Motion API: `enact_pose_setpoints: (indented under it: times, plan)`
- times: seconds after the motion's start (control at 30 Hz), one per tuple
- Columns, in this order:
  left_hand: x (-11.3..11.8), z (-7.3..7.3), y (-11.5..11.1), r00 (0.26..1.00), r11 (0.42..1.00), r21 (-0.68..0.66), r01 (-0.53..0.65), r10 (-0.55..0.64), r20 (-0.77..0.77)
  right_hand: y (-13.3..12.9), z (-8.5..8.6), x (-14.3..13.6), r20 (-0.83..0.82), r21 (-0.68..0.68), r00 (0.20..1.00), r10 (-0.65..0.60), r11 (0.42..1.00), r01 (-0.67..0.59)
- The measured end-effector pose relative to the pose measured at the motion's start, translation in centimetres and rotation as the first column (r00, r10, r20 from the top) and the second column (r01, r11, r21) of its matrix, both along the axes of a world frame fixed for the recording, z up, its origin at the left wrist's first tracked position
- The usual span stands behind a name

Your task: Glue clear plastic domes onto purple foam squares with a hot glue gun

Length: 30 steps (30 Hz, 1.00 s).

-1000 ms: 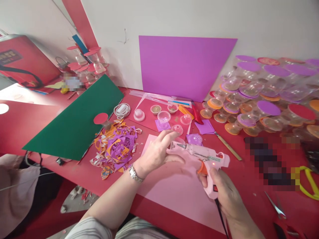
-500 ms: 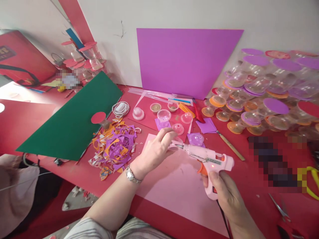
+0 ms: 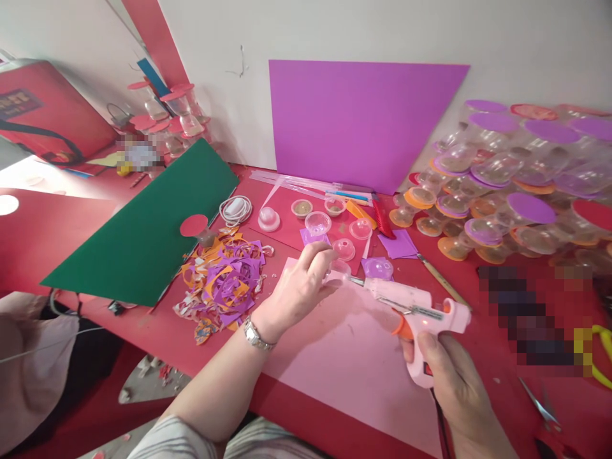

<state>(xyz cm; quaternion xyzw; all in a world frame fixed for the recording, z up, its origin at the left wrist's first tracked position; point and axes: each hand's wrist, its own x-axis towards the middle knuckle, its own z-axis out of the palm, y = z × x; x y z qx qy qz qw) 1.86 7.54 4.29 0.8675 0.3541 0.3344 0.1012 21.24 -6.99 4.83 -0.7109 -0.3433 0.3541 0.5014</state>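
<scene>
Over the pink sheet (image 3: 325, 357), my left hand (image 3: 299, 280) pinches a small clear plastic dome (image 3: 337, 276), partly hidden behind the fingers. My right hand (image 3: 449, 370) grips a pink glue gun (image 3: 399, 294) by its handle, with a finger by the orange trigger. The metal nozzle points left at the dome, close to it; whether they touch I cannot tell. Just beyond lie more clear domes, one (image 3: 377, 268) on a purple square and another (image 3: 343, 249) on red sheet. Two small cups (image 3: 301, 208) hold sandy grains.
Purple and orange scraps (image 3: 232, 274) are heaped at left, beside a green board (image 3: 143, 236). Stacked hourglass-like pieces (image 3: 492, 166) crowd the right. A wooden-handled tool (image 3: 442, 279) and scissors (image 3: 540, 401) lie right. Another person's sleeve (image 3: 38, 357) shows at left.
The glue gun has moved right and slightly down with my right hand, drawing its nozzle back from the dome. My left hand stays nearly in place.
</scene>
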Motion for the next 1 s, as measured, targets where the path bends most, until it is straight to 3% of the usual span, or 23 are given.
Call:
enact_pose_setpoints:
  times: [0.13, 0.23, 0.47, 0.6, 0.7, 0.83, 0.93, 1.0]
  plan:
    - [-0.2, -0.1, 0.4, 0.990, 0.994, -0.068, -0.083, 0.090, 0.105, -0.2, -0.3, 1.4, 0.029, 0.018, 0.992, -0.121, 0.993, 0.121]
    - [-0.2, 0.0, 0.4, 0.984, 0.989, -0.136, -0.051, 0.074, 0.165, -0.2, -0.8, 2.2, 0.029, 0.009, 0.988, -0.149, 0.989, 0.149]
    - [0.1, 0.7, 0.2, 0.945, 0.982, -0.180, 0.053, 0.009, 0.327, 0.5, -0.6, 1.4, -0.075, 0.069, 0.997, -0.022, 0.997, 0.028]
    - [0.2, 0.8, 0.2, 0.870, 0.939, -0.327, 0.104, 0.073, 0.487, 0.8, -0.7, 1.1, -0.077, 0.113, 0.997, -0.001, 0.994, 0.009]
    - [0.6, 0.7, -0.1, 0.742, 0.795, -0.536, 0.285, 0.171, 0.648, 0.8, -0.9, 0.9, -0.103, 0.101, 0.995, -0.009, 0.995, 0.019]
    - [1.7, 0.5, -0.7, 0.521, 0.488, -0.670, 0.559, 0.422, 0.742, 0.6, -1.3, 0.8, -0.069, 0.072, 0.996, -0.064, 0.995, 0.069]
    - [2.4, 0.3, -1.3, 0.494, 0.318, -0.683, 0.658, 0.502, 0.710, 0.6, -1.7, 0.8, -0.008, 0.069, 1.000, -0.025, 0.997, 0.025]
    - [2.7, 0.2, -1.8, 0.492, 0.257, -0.669, 0.698, 0.507, 0.708, 0.5, -1.9, 0.6, 0.029, 0.087, 0.999, -0.027, 0.996, 0.025]
